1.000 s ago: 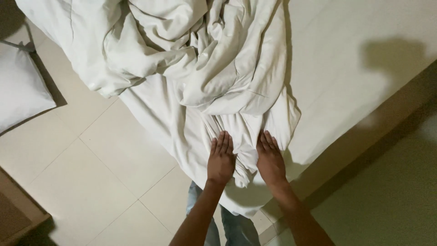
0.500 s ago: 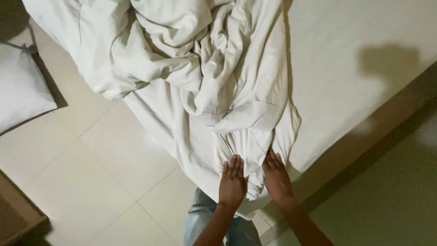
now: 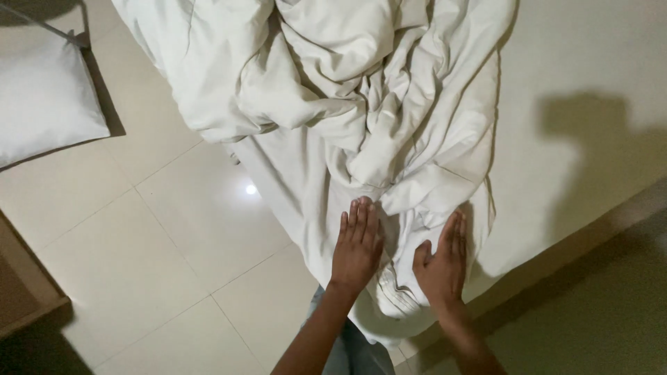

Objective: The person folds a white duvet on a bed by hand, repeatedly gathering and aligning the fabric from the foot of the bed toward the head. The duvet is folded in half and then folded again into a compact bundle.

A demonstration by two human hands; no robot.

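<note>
— Neither grip is closed on anything, is it?

— No. Both hands lie flat with fingers straight and spread, palms down on the cloth. Nothing is pinched or held.

— Start with the biggest thing, then.

— The bed [image 3: 597, 62], with its pale sheet, fills the upper right. A rumpled white duvet [image 3: 347, 90] is heaped across its corner and spills down over the edge toward the person. Left of it is the glossy cream tiled floor [image 3: 174, 243], with a small bright light reflection just beside the duvet's hanging part.

— And smaller things?

— A white pillow [image 3: 42, 104] lies at the upper left, well apart from the hands. A wooden furniture edge [image 3: 28, 298] shows at the lower left.

— Where are the hands exactly?

— The left hand [image 3: 356, 246] presses on the hanging end of the duvet; the right hand [image 3: 442, 267] rests just beside it on the same bunched fold, the two near but not touching.
</note>
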